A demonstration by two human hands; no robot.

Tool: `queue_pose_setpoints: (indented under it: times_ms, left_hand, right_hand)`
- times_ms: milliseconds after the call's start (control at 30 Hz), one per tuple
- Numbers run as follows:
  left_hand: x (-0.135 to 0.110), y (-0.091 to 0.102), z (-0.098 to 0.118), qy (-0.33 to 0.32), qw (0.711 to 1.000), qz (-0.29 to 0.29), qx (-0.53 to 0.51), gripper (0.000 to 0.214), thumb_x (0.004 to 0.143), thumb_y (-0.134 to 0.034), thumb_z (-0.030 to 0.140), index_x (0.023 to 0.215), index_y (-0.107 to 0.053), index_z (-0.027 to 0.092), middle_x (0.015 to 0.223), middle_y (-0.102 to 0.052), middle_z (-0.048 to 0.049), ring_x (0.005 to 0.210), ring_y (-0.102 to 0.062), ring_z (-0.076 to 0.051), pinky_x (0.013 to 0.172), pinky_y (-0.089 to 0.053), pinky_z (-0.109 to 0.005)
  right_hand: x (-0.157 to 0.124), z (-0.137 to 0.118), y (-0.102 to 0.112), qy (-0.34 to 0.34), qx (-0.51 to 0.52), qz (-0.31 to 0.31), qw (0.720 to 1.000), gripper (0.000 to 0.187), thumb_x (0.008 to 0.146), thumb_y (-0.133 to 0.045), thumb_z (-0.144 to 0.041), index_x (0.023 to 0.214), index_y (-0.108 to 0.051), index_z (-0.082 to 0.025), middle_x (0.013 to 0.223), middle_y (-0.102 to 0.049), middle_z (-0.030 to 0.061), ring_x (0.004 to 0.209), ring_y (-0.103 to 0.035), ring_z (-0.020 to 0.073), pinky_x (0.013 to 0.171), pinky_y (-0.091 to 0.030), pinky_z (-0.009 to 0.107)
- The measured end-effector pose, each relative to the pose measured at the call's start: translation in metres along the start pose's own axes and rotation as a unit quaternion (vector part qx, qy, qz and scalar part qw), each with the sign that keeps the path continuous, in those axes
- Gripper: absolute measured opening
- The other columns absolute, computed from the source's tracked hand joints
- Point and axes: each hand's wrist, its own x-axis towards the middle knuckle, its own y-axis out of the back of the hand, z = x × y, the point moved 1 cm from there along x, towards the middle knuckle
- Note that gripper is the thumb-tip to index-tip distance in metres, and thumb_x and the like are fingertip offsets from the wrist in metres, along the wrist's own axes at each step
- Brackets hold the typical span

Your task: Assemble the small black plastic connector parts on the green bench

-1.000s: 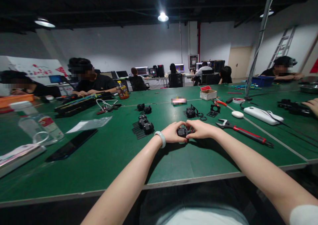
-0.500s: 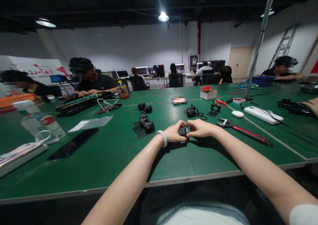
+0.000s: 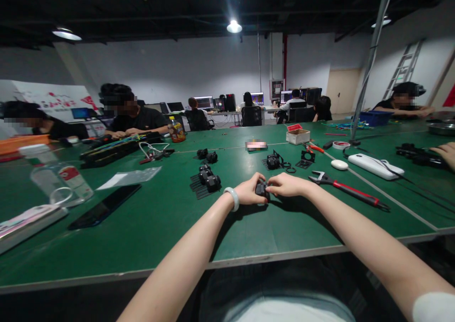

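Note:
A small black part with a blocky body sits between my hands above the green table. My left hand, with a pale bangle at its wrist, is closed around it from the left, thumb below and fingers over the top. From the right, my right hand pinches at the part's side with its fingertips; the exact grip is partly hidden. Left of my hands lie similar black parts with thin strips under them. Beyond the hands is another black part beside black rings.
An adjustable wrench with red-and-black handle lies to the right, near a white power bank-like device and white mouse-shaped object. A phone and clear bottle are left. A metal pole rises at right. Co-workers sit around the table.
My right thumb has drawn up from below the black part, and the right fingers now meet at its right side. The left hand keeps its hold, almost unmoved.

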Motion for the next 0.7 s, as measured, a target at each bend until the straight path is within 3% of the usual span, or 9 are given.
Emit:
queue_pose_setpoints:
  times_ms: [233,533,700]
  left_hand:
    - [-0.001,0.001,0.002,0.0,1.0,-0.004,-0.001,0.059,0.051,-0.061,0.036,0.1,-0.034,0.019,0.073,-0.048,0.0023,0.062,-0.048,-0.013,0.056,-0.038,-0.023]
    - [0.002,0.0,-0.005,-0.031,0.999,-0.001,-0.018,0.059,0.051,-0.062,0.034,0.101,-0.035,0.018,0.083,-0.05,-0.0003,0.071,-0.049,-0.015,0.064,-0.04,-0.026]
    - [0.004,-0.002,-0.008,-0.024,1.0,0.0,-0.012,0.059,0.051,-0.062,0.033,0.101,-0.035,0.018,0.082,-0.049,-0.0002,0.069,-0.049,-0.014,0.062,-0.039,-0.025]
  right_hand:
    - [-0.007,-0.005,0.005,0.026,-0.026,0.038,0.999,0.045,0.064,-0.056,-0.038,0.1,-0.044,-0.014,0.072,-0.057,0.004,0.062,-0.051,0.0139,0.054,-0.035,0.022]
    - [-0.003,-0.012,0.0,0.063,-0.052,0.103,0.991,0.031,0.059,-0.06,-0.024,0.085,-0.046,-0.014,0.079,-0.046,0.0028,0.071,-0.045,0.0133,0.061,-0.035,0.023]
    - [-0.003,-0.011,-0.001,0.068,-0.049,0.106,0.991,0.029,0.061,-0.059,-0.022,0.086,-0.048,-0.013,0.078,-0.042,0.0021,0.067,-0.043,0.0115,0.061,-0.036,0.023]
